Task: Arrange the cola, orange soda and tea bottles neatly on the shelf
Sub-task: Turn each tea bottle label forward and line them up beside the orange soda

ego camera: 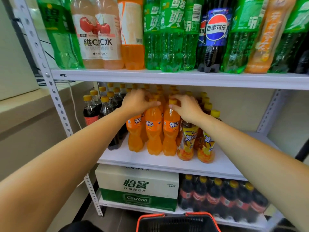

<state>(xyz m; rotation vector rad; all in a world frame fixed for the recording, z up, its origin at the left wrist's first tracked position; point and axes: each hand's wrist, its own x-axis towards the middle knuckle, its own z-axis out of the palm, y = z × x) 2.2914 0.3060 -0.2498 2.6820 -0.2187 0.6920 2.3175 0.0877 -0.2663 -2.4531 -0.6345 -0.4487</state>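
On the middle shelf [167, 161] stand rows of cola bottles [91, 109] at the left, orange soda bottles [153, 131] in the centre and tea bottles [186, 141] at the right, all with yellow caps. My left hand [137, 101] rests over the tops of the front orange soda bottles, fingers curled on the cap of the middle one. My right hand [187, 106] grips the cap and neck of the front right orange soda bottle [170, 131]. Rear bottles are partly hidden behind my hands.
The upper shelf [167, 77] carries large green, pink, orange and cola bottles. Below sit a water carton [138, 185] and a pack of cola bottles [222, 198]. A black basket with red rim [175, 221] stands at the bottom. The white upright post [56, 97] rises at the left.
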